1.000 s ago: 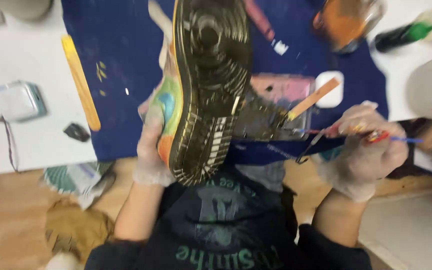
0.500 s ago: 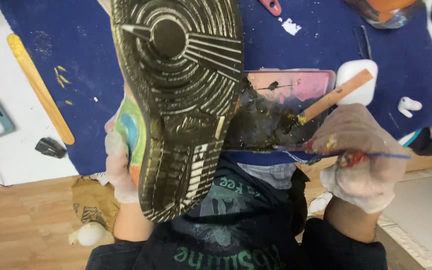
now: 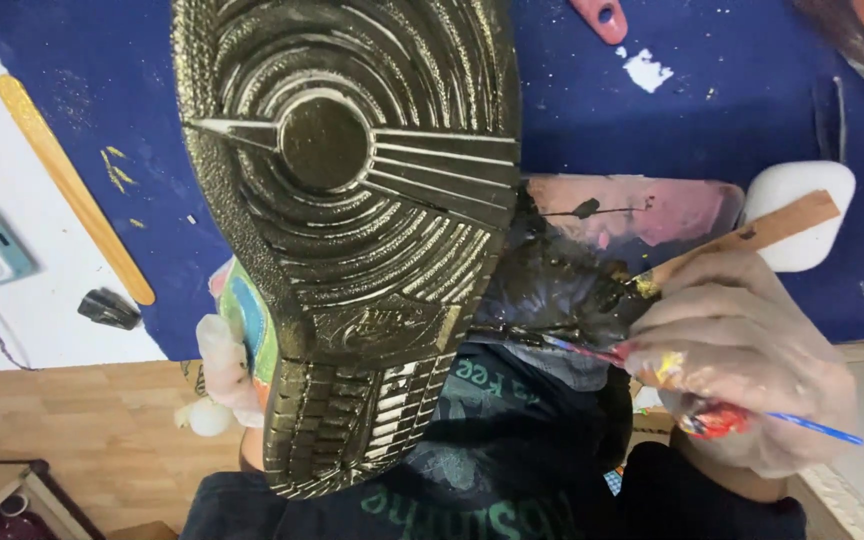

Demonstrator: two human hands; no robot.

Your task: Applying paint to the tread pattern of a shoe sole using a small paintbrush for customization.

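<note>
Two gloved hands, one low at left, one at right.

The left hand [image 3: 227,365] is mostly hidden; only its gloved fingers show, curled around an edge. The right hand [image 3: 742,375], in a paint-smeared glove, sits knuckles up, fingers bent and pinched together, its wrist running down toward the body.

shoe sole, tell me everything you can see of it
The sole faces the camera and fills the middle of the view, toe end up and cut off at the top. It looks like moulded rubber coated in dark metallic gold paint, with ringed ridges round a central disc, radiating lines and a blocky tread at the heel. A multicoloured side edge shows on its left. The gloved left hand holds it from behind; the right hand puts a thin brush to its right edge.
</note>
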